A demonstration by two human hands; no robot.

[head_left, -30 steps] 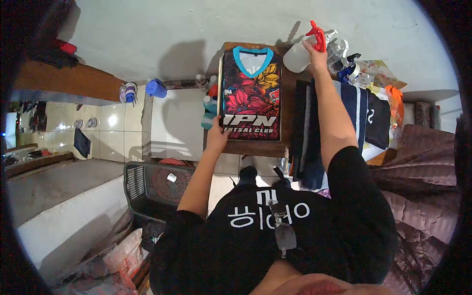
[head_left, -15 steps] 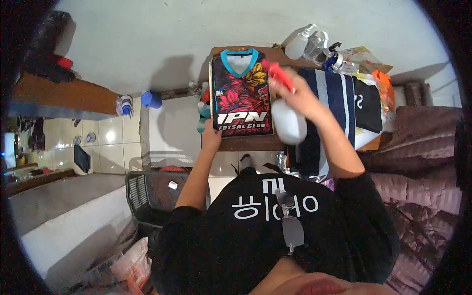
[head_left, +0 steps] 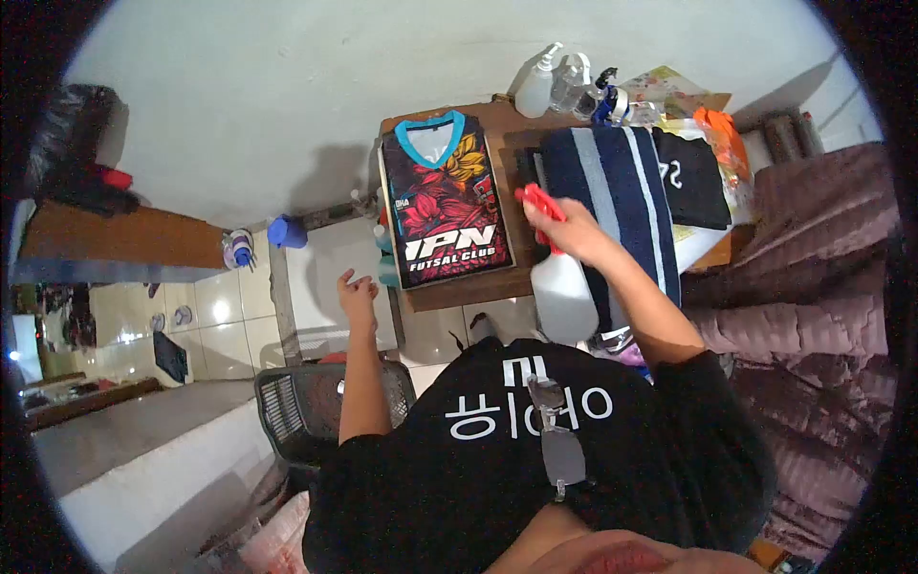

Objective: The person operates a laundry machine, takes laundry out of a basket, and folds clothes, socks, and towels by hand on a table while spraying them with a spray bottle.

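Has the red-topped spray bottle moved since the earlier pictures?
Yes. Against the wooden table, the spray bottle, held in the right hand, has come from the far side to the near edge.

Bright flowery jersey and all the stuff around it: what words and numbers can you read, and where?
"IPN": folded jersey.
"FUTSAL CLUB": same jersey, underneath "IPN".
Small letters near its side: too tiny.
White signs on the person's black shirt: I can't read them surely.
White marks on the folded black cloth: unclear.
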